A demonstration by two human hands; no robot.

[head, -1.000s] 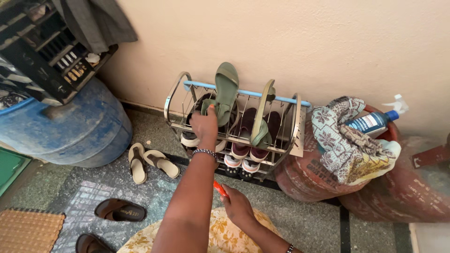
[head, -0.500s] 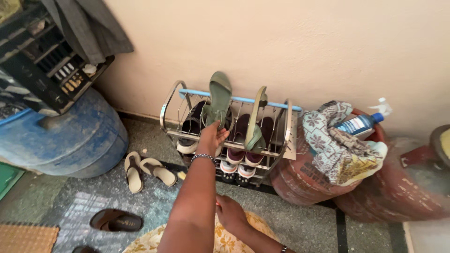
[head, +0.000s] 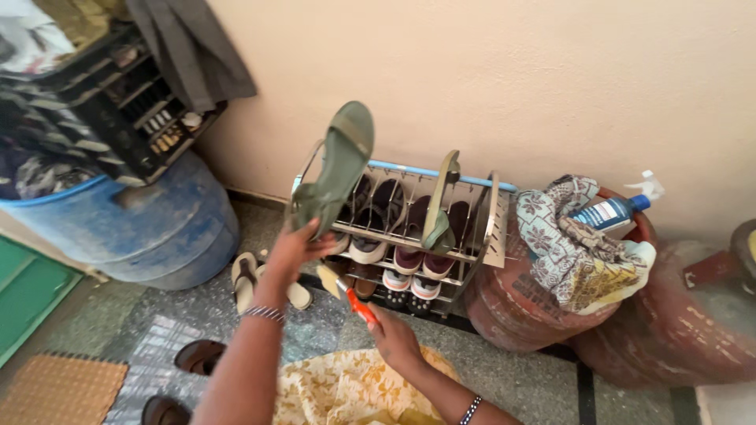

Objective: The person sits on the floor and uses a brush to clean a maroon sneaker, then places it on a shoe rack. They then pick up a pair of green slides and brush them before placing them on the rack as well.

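Note:
My left hand [head: 293, 250] grips the heel end of a green sandal [head: 334, 167] and holds it up in the air, left of a metal shoe rack [head: 488, 224]. Its matching green sandal [head: 439, 203] still leans upright on the rack's top shelf among dark shoes. My right hand [head: 396, 340] is lower, in front of the rack, and holds a brush with an orange handle [head: 350, 297] whose pale head points toward the sandal.
A blue drum [head: 134, 224] with a black crate [head: 118, 102] on it stands at left. Beige slippers [head: 246, 279] and brown sandals [head: 198, 356] lie on the floor. Red gas cylinders [head: 551, 315], draped with patterned cloth [head: 575, 252] and a spray bottle [head: 618, 206], stand at right.
My left hand lifted the green sandal off the rack and pulled it left and toward me. My right hand rose, bringing the orange-handled brush into view near the sandal.

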